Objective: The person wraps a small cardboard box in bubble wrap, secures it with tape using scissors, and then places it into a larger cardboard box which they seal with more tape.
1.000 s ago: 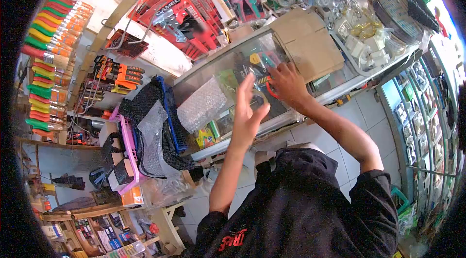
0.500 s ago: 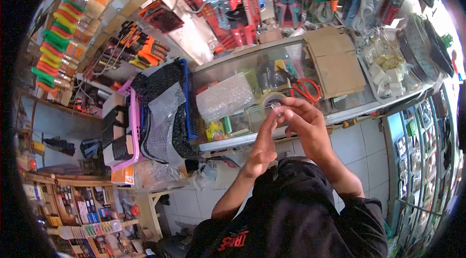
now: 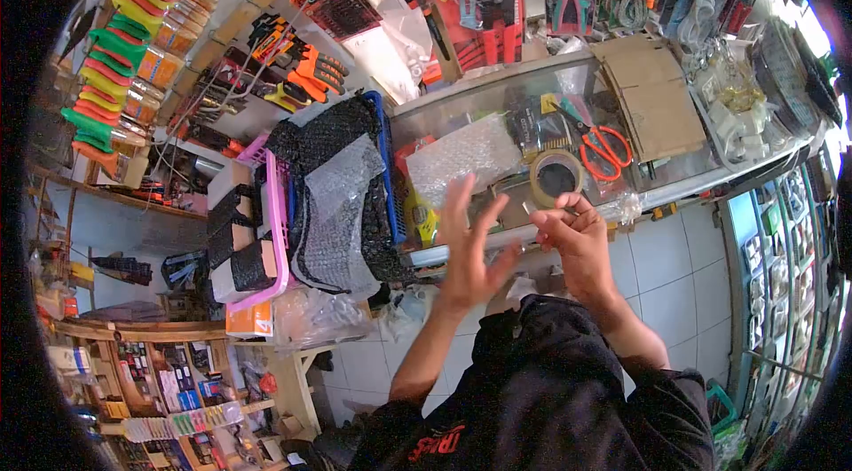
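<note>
left hand drawn apart from the right

since the earlier frame, the left hand [image 3: 475, 258] has parted from the right hand [image 3: 579, 245]; it is open, fingers spread and blurred. the right pinches a small pale piece [image 3: 531, 208] between thumb and finger, too small to identify. beyond, on the glass-topped counter [image 3: 688, 182], lie the tape roll [image 3: 579, 175], orange-handled scissors [image 3: 605, 152] and bubble-wrapped package [image 3: 466, 159]. farther off hang red camel tool packs [image 3: 484, 5].

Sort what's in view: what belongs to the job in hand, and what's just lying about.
Likely in the job:
small pale piece at the right hand's fingertips
tape roll
orange-handled scissors
bubble-wrap bundle

Likely just lying about:
flat cardboard
pink basket
</note>
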`<action>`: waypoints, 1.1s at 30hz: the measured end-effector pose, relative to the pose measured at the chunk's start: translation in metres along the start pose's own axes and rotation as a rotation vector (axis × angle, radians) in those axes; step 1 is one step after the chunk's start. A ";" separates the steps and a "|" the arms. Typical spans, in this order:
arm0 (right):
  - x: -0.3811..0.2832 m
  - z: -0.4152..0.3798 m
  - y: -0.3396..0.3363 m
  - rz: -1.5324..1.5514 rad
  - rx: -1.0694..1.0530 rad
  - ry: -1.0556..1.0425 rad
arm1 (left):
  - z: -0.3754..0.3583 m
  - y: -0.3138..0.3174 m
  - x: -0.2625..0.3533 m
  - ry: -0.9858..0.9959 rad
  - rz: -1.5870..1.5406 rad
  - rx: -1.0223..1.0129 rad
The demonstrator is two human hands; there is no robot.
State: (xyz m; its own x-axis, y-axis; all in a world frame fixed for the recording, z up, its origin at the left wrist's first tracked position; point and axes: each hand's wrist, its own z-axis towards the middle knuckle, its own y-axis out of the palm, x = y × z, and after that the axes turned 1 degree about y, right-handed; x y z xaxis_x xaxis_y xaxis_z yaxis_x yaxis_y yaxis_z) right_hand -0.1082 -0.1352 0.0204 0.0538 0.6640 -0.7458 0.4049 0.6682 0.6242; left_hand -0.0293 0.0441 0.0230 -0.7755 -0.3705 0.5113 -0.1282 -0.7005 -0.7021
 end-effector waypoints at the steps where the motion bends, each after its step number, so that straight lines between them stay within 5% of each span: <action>1: 0.005 -0.003 0.003 0.012 0.004 0.005 | 0.001 -0.010 -0.011 0.008 0.173 0.036; 4: 0.016 -0.004 0.013 0.016 0.021 0.000 | 0.015 -0.022 -0.061 -0.006 0.418 -0.018; 13: 0.057 0.007 0.013 -0.004 0.201 -0.015 | 0.024 0.006 -0.105 0.049 0.445 -0.078; 31: 0.062 0.005 0.017 -0.165 0.184 -0.141 | 0.042 -0.005 -0.133 0.117 0.191 0.181; 33: 0.049 0.002 0.024 -0.196 0.102 -0.209 | 0.043 -0.012 -0.118 -0.035 0.063 0.192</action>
State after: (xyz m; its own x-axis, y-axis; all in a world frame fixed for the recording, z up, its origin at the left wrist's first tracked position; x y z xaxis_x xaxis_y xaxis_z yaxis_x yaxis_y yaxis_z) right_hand -0.0943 -0.0874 -0.0018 0.1478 0.4357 -0.8879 0.5154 0.7323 0.4451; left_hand 0.0904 0.0699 -0.0072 -0.7558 -0.4358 0.4888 0.0428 -0.7777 -0.6272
